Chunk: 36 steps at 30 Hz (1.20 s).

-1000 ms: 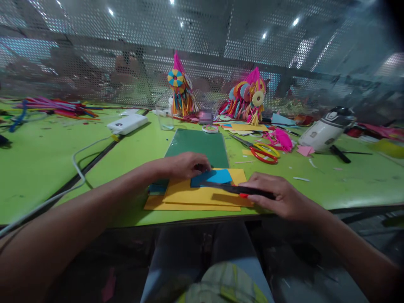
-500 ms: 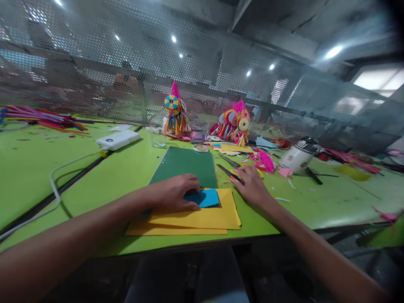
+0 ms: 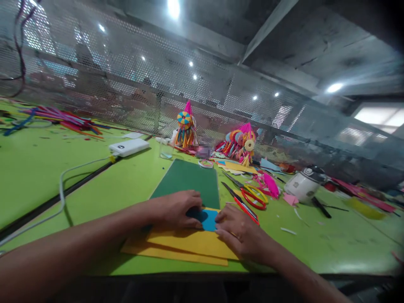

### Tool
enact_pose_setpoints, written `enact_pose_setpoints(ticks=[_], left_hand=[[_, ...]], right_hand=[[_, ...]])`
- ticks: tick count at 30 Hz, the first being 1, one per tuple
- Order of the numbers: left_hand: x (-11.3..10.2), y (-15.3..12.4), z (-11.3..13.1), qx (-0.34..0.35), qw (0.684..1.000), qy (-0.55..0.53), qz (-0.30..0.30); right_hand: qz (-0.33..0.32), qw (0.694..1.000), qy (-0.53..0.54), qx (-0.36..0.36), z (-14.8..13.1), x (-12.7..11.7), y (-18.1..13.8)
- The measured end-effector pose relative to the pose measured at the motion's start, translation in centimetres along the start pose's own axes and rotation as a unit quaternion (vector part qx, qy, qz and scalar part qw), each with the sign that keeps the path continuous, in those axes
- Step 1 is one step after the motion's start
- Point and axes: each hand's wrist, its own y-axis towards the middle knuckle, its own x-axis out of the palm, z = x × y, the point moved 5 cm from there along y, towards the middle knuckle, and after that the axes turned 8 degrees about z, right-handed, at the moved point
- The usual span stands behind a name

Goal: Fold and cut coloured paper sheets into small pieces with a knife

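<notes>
A small piece of blue paper (image 3: 208, 221) lies on yellow paper sheets (image 3: 189, 244), which overlap the near end of a green cutting mat (image 3: 195, 181). Curled over the blue paper's left part is my left hand (image 3: 178, 209), its thumb along the near edge and its fingers at the far edge. My right hand (image 3: 244, 233) has its fingers and thumb closed at the blue paper's right end. Just beyond it lie a red utility knife (image 3: 246, 210) and scissors (image 3: 253, 198) with red and yellow handles. Both palms hide part of the sheets.
At left, a white power bank (image 3: 129, 147) trails a cable across the table seam. A clear cup (image 3: 166, 148), a tape roll (image 3: 205, 163) and tasselled paper ornaments (image 3: 186, 126) stand behind the mat. Paper scraps and a white kettle-like pot (image 3: 303, 185) are at right.
My right hand has left the utility knife on the table and come back to the blue paper's right end. My left hand stays on the blue paper. The camera view has tilted upward.
</notes>
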Motion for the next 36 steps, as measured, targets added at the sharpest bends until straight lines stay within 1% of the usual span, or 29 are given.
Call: enact_pose_setpoints(ticks=[2, 5, 7, 9, 12, 14, 16, 18, 19, 20, 21, 23, 24, 25, 26, 27, 28, 29, 30, 31, 32, 34, 35, 36], left_hand=[[0.0, 0.0, -0.2, 0.001, 1.0, -0.006, 0.008], [0.0, 0.1, -0.6, -0.004, 1.0, -0.023, 0.012], [-0.1, 0.1, -0.9, -0.01, 0.999, -0.046, 0.015], [0.0, 0.1, -1.0, -0.012, 0.998, -0.064, 0.017], [0.0, 0.2, -1.1, -0.008, 0.997, -0.079, 0.025], [0.0, 0.3, -1.3, -0.01, 0.995, -0.09, 0.029], [0.2, 0.3, -1.7, -0.026, 0.993, -0.112, 0.036], [0.5, 0.3, -2.5, -0.057, 0.985, -0.158, 0.042], [0.7, 0.3, -3.0, -0.079, 0.976, -0.197, 0.047], [1.0, 0.3, -3.6, -0.105, 0.962, -0.245, 0.054], [1.1, 0.3, -4.3, -0.134, 0.942, -0.301, 0.066], [1.1, 0.3, -5.5, -0.192, 0.891, -0.399, 0.104], [0.7, 0.4, -5.9, -0.209, 0.872, -0.425, 0.125], [0.2, 0.6, -6.2, -0.22, 0.861, -0.435, 0.145], [-0.6, 0.9, -6.4, -0.224, 0.864, -0.423, 0.158], [-1.3, 1.4, -6.3, -0.223, 0.877, -0.394, 0.159], [-2.1, 2.0, -6.1, -0.219, 0.898, -0.35, 0.151], [-2.7, 2.7, -5.7, -0.211, 0.924, -0.293, 0.128], [-3.2, 3.6, -5.2, -0.198, 0.947, -0.23, 0.103], [-3.5, 4.5, -4.6, -0.178, 0.966, -0.168, 0.081], [-3.7, 5.4, -4.1, -0.157, 0.979, -0.104, 0.072], [-3.3, 7.1, -3.1, -0.118, 0.99, 0.026, 0.071], [-2.5, 7.8, -2.7, -0.097, 0.991, 0.073, 0.053], [-1.7, 8.4, -2.5, -0.089, 0.992, 0.085, 0.044]], right_hand=[[-0.012, 1.0, 0.002, 0.016, 0.2, 0.0, 0.8], [-0.071, 0.997, -0.024, 0.01, 0.1, 0.1, 2.2], [-0.117, 0.991, -0.058, -0.01, -0.3, 0.2, 2.7], [-0.149, 0.982, -0.107, -0.038, -0.8, 0.3, 2.8], [-0.169, 0.963, -0.191, -0.083, -1.8, 0.9, 2.7], [-0.163, 0.953, -0.235, -0.097, -2.4, 1.5, 2.8], [-0.145, 0.951, -0.259, -0.091, -2.5, 2.0, 2.9], [-0.114, 0.957, -0.257, -0.073, -2.0, 2.4, 2.8], [-0.095, 0.964, -0.241, -0.064, -1.6, 2.5, 2.7], [-0.075, 0.973, -0.211, -0.055, -1.1, 2.4, 2.6], [-0.054, 0.983, -0.168, -0.048, -0.5, 2.2, 2.4], [0.002, 0.998, -0.059, -0.028, 1.1, 1.3, 2.0], [0.039, 0.999, -0.008, -0.008, 2.2, 0.6, 1.9], [0.081, 0.996, 0.033, 0.023, 3.6, -0.3, 2.0], [0.128, 0.988, 0.06, 0.063, 5.2, -1.2, 2.1], [0.169, 0.976, 0.074, 0.116, 6.9, -2.2, 2.3], [0.198, 0.961, 0.085, 0.172, 8.8, -3.0, 2.7], [0.227, 0.94, 0.104, 0.232, 10.7, -3.7, 3.0], [0.245, 0.909, 0.133, 0.309, 12.6, -4.1, 3.4], [0.245, 0.868, 0.171, 0.397, 14.5, -3.9, 3.6], [0.243, 0.85, 0.178, 0.433, 15.8, -3.8, 4.1], [0.216, 0.827, 0.187, 0.484, 17.8, -2.9, 5.1], [0.199, 0.818, 0.187, 0.507, 18.5, -2.3, 5.3], [0.178, 0.809, 0.186, 0.529, 19.0, -1.6, 5.5]])
